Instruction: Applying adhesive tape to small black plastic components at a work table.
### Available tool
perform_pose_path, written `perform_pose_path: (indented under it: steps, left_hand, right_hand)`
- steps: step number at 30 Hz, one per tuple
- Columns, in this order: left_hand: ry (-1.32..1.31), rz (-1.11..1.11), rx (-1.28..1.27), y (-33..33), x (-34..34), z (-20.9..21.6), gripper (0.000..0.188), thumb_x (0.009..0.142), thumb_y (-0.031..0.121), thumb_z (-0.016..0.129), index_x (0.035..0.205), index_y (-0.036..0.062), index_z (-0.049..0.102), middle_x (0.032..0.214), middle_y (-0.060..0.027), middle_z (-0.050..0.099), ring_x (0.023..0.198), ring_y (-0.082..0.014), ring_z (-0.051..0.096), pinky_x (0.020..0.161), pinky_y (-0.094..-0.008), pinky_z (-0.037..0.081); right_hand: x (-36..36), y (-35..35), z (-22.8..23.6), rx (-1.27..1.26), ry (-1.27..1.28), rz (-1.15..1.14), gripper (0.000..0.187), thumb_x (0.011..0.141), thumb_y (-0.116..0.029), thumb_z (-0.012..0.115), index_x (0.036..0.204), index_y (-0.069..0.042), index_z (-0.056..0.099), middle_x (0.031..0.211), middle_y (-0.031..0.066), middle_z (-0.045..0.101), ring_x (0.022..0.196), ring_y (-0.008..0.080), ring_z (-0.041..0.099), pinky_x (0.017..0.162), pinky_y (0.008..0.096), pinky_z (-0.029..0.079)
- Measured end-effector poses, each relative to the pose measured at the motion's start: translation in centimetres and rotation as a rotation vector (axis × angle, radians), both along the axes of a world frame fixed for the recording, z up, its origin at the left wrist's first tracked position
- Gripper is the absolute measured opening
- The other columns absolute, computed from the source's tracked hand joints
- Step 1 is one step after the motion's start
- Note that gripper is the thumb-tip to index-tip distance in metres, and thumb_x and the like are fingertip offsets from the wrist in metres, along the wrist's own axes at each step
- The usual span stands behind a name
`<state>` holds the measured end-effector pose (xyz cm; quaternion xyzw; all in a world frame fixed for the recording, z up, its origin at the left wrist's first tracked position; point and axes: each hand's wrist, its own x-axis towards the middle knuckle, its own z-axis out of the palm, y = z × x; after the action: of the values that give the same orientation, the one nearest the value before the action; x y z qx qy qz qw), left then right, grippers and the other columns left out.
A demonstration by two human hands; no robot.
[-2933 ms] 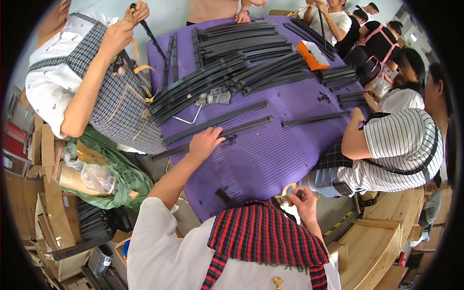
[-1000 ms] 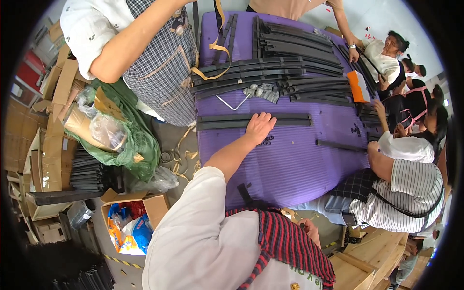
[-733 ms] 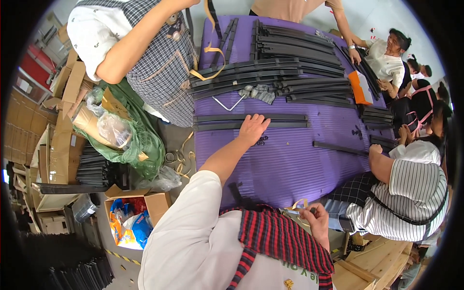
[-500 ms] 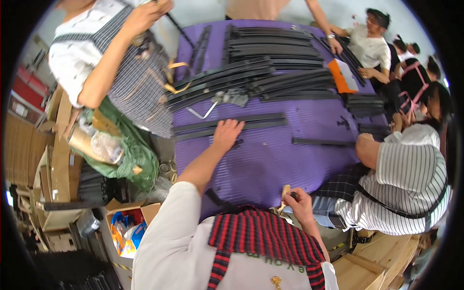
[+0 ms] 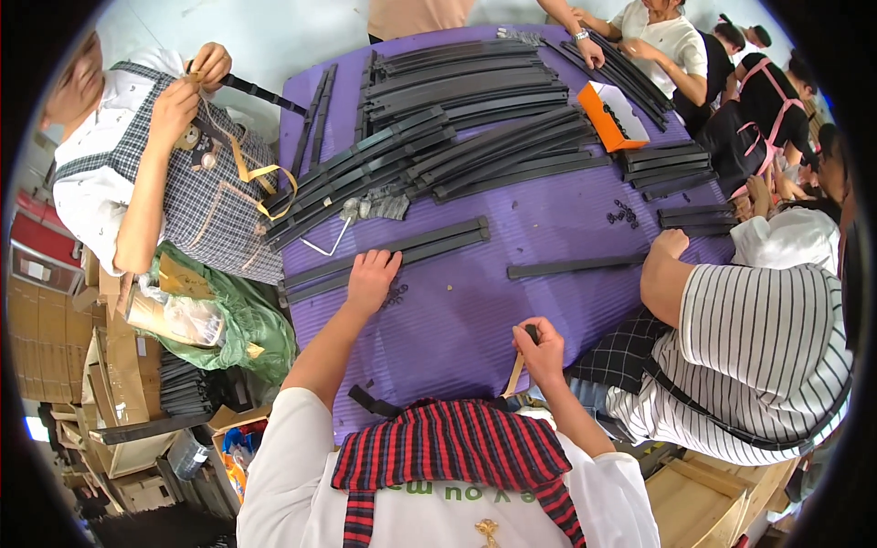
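Note:
My left hand (image 5: 370, 279) reaches out over the purple table mat (image 5: 475, 301) and lies flat on the near end of two long black strips (image 5: 393, 254). Beside its fingers is a small cluster of tiny black parts (image 5: 396, 294). My right hand (image 5: 541, 350) is closer to my body, its fingers closed around a small tool with a black tip and a tan handle (image 5: 521, 365), held upright above the mat.
Large piles of black strips (image 5: 457, 128) cover the far half of the mat, with an orange box (image 5: 610, 117) among them. A person in a checked apron (image 5: 174, 173) stands to the left, a person in a striped shirt (image 5: 767, 329) sits to the right. Cardboard boxes (image 5: 55, 320) are stacked at left.
The view has swung and tilted between frames. My left hand stays on the black strips, while my right hand has come up from the table edge with the tool in it.

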<state>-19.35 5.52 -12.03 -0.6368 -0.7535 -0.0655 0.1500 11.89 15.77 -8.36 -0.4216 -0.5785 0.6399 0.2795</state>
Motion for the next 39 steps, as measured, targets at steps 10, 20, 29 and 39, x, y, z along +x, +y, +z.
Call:
perform_pose_path:
  steps: [10,20,29,39]
  left_hand:
    - [-0.299,0.058,0.052,2.8,-0.1,2.5,0.025,0.077,0.022,0.060,0.099,0.0100,0.057,0.093,-0.0059,0.054,0.087,-0.0237,0.052,0.072,-0.0353,0.039]
    - [-0.487,0.202,0.153,15.5,-5.4,4.9,0.029,0.079,0.019,0.058,0.104,0.0047,0.056,0.099,-0.0136,0.056,0.090,-0.0318,0.054,0.076,-0.0382,0.045]
    - [-0.589,0.128,-0.230,18.7,-7.7,9.4,0.033,0.066,0.018,0.065,0.094,0.0025,0.061,0.090,-0.0155,0.060,0.082,-0.0284,0.059,0.073,-0.0378,0.046]
    - [-1.521,0.130,-0.388,11.0,1.3,11.9,0.025,0.079,0.029,0.062,0.068,0.0076,0.057,0.058,0.0031,0.050,0.053,-0.0060,0.043,0.046,-0.0236,0.032]
  right_hand:
    - [-2.9,0.3,-3.6,0.788,-0.373,0.107,0.011,0.074,-0.017,0.065,0.076,-0.009,0.057,0.063,0.0065,0.058,0.055,0.0219,0.057,0.051,0.0325,0.045]
    - [-3.1,0.2,-3.4,0.732,-0.393,0.102,0.011,0.072,-0.019,0.065,0.077,-0.011,0.059,0.062,0.0049,0.058,0.055,0.0215,0.057,0.051,0.0316,0.045]
    - [-2.8,0.7,-3.1,0.692,-0.362,0.098,0.009,0.072,-0.016,0.065,0.075,-0.011,0.058,0.063,0.0054,0.059,0.058,0.0234,0.058,0.052,0.0331,0.046]
    - [-2.4,0.6,-4.5,0.503,-0.250,0.099,0.012,0.077,-0.018,0.062,0.079,-0.007,0.058,0.067,0.0076,0.060,0.059,0.0209,0.059,0.053,0.0304,0.046]
